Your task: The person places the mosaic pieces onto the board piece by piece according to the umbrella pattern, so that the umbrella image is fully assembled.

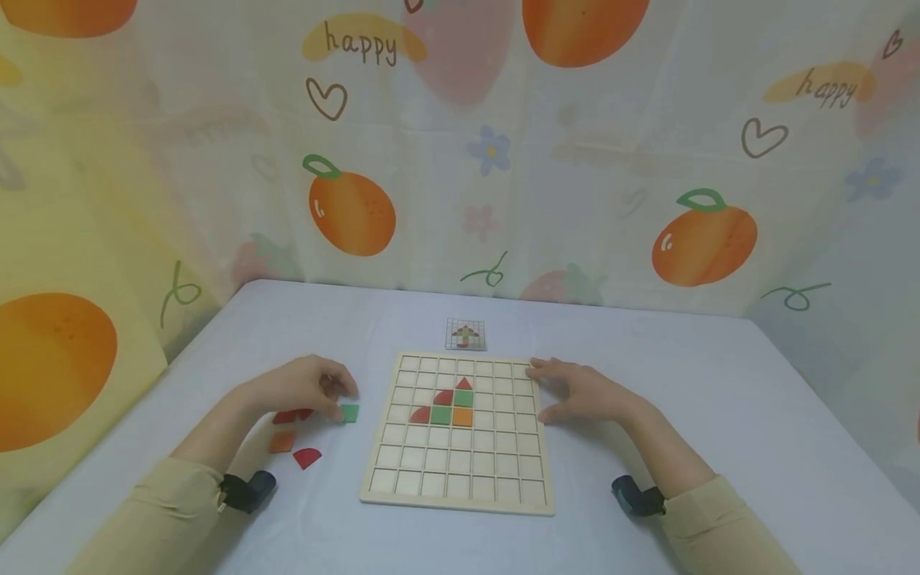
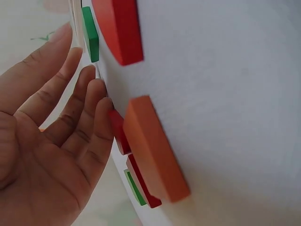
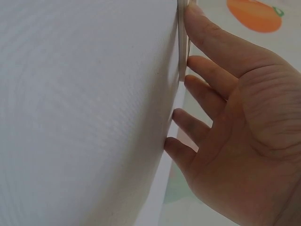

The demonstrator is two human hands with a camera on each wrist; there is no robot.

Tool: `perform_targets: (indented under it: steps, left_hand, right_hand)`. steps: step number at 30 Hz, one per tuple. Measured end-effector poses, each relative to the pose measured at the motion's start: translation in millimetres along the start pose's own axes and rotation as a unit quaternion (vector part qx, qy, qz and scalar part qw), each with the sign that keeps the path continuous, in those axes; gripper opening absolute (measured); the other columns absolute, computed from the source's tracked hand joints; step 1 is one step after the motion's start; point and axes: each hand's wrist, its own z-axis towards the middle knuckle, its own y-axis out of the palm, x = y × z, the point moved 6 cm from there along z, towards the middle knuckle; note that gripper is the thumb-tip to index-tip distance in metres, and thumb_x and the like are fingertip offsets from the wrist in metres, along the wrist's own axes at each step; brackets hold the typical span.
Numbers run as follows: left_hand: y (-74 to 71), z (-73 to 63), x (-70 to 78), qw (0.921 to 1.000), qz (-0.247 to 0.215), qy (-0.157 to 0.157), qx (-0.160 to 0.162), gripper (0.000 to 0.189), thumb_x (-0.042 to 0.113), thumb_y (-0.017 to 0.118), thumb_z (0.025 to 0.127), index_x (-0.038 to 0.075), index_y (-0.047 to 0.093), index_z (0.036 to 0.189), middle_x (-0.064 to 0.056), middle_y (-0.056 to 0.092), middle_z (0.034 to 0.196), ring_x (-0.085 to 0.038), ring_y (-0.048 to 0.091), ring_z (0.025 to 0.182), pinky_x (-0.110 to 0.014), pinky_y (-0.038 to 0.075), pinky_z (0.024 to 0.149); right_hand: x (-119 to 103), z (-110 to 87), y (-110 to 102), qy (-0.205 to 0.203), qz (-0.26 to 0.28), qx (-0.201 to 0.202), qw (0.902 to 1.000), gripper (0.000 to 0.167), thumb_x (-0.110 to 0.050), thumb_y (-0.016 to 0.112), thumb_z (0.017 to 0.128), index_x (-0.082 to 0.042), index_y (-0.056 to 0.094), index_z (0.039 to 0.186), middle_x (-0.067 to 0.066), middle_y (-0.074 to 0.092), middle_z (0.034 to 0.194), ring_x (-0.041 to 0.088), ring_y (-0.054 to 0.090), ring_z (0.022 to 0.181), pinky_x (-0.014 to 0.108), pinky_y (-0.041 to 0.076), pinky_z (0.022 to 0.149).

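Observation:
My left hand (image 1: 305,386) hovers at the left of the wooden grid board (image 1: 424,483), its fingers bent loosely. The thumb is beside a green square tile (image 1: 348,413) on the table; in the left wrist view that green tile (image 2: 91,35) lies just past the fingertips, and no piece shows between them. My right hand (image 1: 585,391) rests along the board's right edge, thumb and fingers spread; in the right wrist view its thumb touches the board's rim (image 3: 182,42). On the grid lie a red triangle (image 1: 465,384), red quarter-circles (image 1: 420,414), green squares (image 1: 463,398) and an orange square (image 1: 463,417).
A small pattern card (image 1: 465,334) lies behind the board. Left of the board are an orange square (image 1: 282,442), a red quarter-circle (image 1: 307,457) and red pieces (image 1: 284,417) partly behind my left hand. Another green piece (image 2: 135,188) shows in the left wrist view. A printed curtain hangs behind the table.

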Motion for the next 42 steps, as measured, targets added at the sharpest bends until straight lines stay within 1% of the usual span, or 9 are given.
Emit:
perform_targets:
  steps: [6,11,15,19,22,24,32,42]
  left_hand:
    - [3.4,2.1,-1.3,1.0000,0.006,-0.004,-0.004,0.027,0.017,0.082,0.076,0.016,0.070,0.100,-0.001,0.065,0.091,-0.018,0.054,0.086,-0.030,0.047,0.077]
    - [5.0,3.2,-1.7,0.9999,0.011,-0.003,-0.007,0.026,0.017,0.082,0.075,0.015,0.070,0.098,-0.001,0.066,0.091,-0.018,0.054,0.086,-0.029,0.047,0.077]
    - [6.1,3.6,-2.3,0.9999,0.013,-0.008,-0.006,0.024,0.017,0.082,0.076,0.016,0.071,0.097,0.000,0.067,0.090,-0.017,0.055,0.086,-0.028,0.048,0.077]
    - [7.1,4.2,-2.7,0.9997,0.016,-0.017,-0.004,0.021,0.016,0.081,0.076,0.016,0.071,0.094,0.001,0.067,0.088,-0.016,0.055,0.084,-0.027,0.047,0.075]
    - [7.9,3.9,-0.3,0.9997,0.018,-0.015,-0.006,0.019,0.014,0.080,0.077,0.014,0.072,0.093,-0.001,0.067,0.086,-0.016,0.055,0.081,-0.027,0.047,0.071]
    - [8.5,3.8,0.9,0.9997,0.015,-0.021,-0.006,0.018,0.013,0.080,0.077,0.015,0.072,0.092,0.000,0.066,0.084,-0.016,0.055,0.080,-0.026,0.047,0.070]
    - [8.2,1.6,7.1,0.9998,0.017,-0.007,-0.004,0.017,0.011,0.081,0.076,0.013,0.070,0.089,-0.001,0.065,0.083,-0.016,0.055,0.080,-0.028,0.047,0.071]
    - [7.7,3.2,10.1,0.9995,0.028,0.013,0.001,0.019,0.009,0.080,0.076,0.016,0.068,0.088,0.001,0.065,0.085,-0.016,0.055,0.082,-0.028,0.049,0.075]
  right_hand:
    - [1.4,1.5,0.6,0.000,0.000,0.000,1.0000,0.077,-0.040,0.079,0.079,-0.018,0.048,0.146,0.004,0.035,0.161,0.037,0.022,0.153,0.061,0.020,0.121]
    - [1.1,1.7,0.8,-0.001,0.000,0.000,1.0000,0.077,-0.040,0.079,0.079,-0.018,0.049,0.146,0.004,0.036,0.161,0.038,0.022,0.153,0.062,0.020,0.121]
    - [0.9,1.5,0.5,-0.001,0.000,-0.001,1.0000,0.077,-0.040,0.079,0.080,-0.018,0.048,0.147,0.005,0.035,0.161,0.038,0.022,0.153,0.061,0.020,0.121]
    - [0.4,0.6,0.1,-0.003,0.000,-0.002,1.0000,0.077,-0.038,0.080,0.079,-0.016,0.048,0.146,0.006,0.035,0.161,0.038,0.022,0.153,0.060,0.020,0.121]
    - [0.2,0.0,-0.1,-0.007,-0.001,-0.003,1.0000,0.077,-0.037,0.080,0.079,-0.014,0.048,0.146,0.006,0.035,0.161,0.038,0.023,0.152,0.060,0.021,0.121]
    - [0.2,-0.3,-0.2,-0.009,-0.002,-0.004,1.0000,0.077,-0.037,0.080,0.079,-0.014,0.048,0.146,0.007,0.035,0.161,0.039,0.023,0.152,0.060,0.021,0.121]
    - [1.1,0.1,0.1,-0.013,-0.003,-0.002,0.9999,0.077,-0.037,0.080,0.079,-0.014,0.049,0.146,0.007,0.035,0.161,0.039,0.023,0.152,0.060,0.021,0.121]
    - [1.7,0.5,0.3,-0.011,-0.001,-0.002,0.9999,0.077,-0.038,0.080,0.079,-0.015,0.048,0.146,0.006,0.035,0.161,0.039,0.023,0.152,0.061,0.021,0.121]
